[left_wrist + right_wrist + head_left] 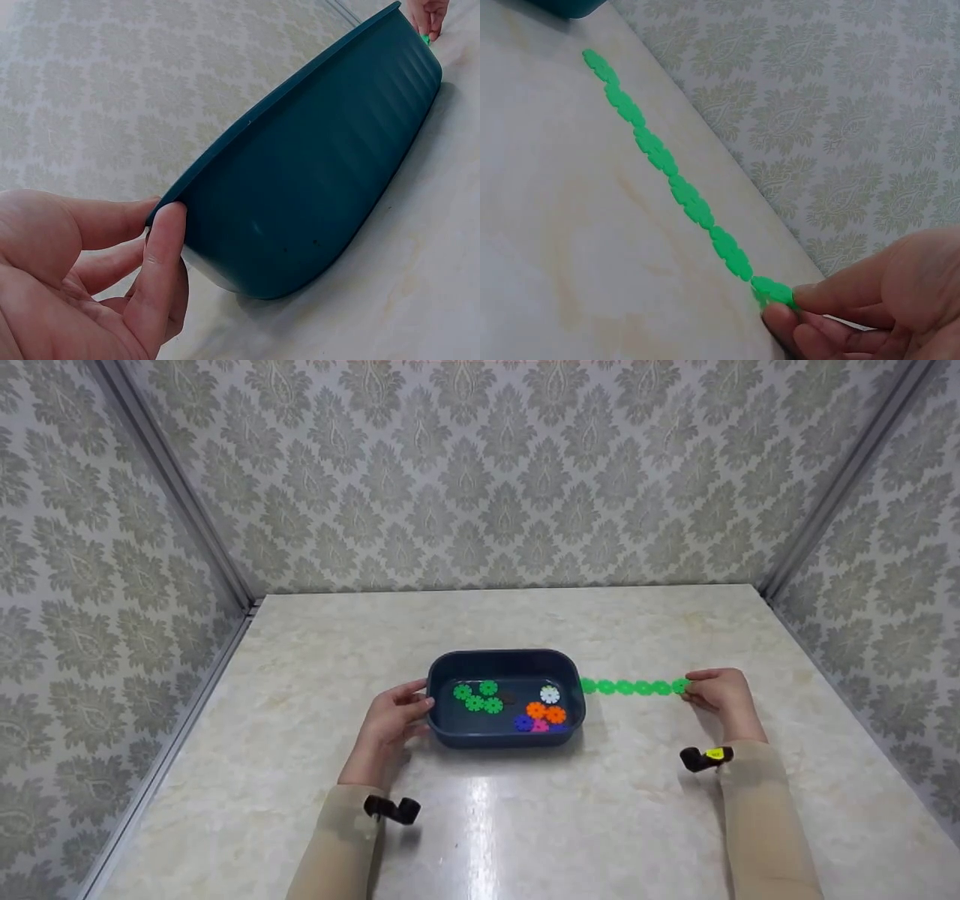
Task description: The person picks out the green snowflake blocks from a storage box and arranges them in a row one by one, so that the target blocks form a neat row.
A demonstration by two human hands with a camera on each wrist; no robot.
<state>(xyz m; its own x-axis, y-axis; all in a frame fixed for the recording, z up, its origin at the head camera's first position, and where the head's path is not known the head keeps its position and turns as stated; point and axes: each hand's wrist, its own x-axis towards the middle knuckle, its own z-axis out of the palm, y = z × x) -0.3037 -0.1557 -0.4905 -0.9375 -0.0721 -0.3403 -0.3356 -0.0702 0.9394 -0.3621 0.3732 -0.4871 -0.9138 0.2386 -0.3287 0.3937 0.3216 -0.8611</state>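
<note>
A dark blue plastic basin [504, 741] stands in the middle of the table. My left hand [388, 718] grips its left rim, thumb and fingers pinching the edge in the left wrist view. Inside lie notched snowflake discs: several green discs [474, 703] at left, a white disc [550, 694], orange discs [555, 715], blue ones and a pink disc [539, 726] at right. To the basin's right stretches a straight chain of green snowflake discs [691, 201], joined edge to edge. Between thumb and fingers, my right hand [721, 699] pinches the end disc [771, 290], tilted against the others.
The pale marbled table [600, 825] reaches back to a patterned wall [495, 510], with similar panels on both sides. A dark brown piece [509, 699] lies on the basin's floor. Each sleeve carries a black wrist camera, such as the right one [701, 759].
</note>
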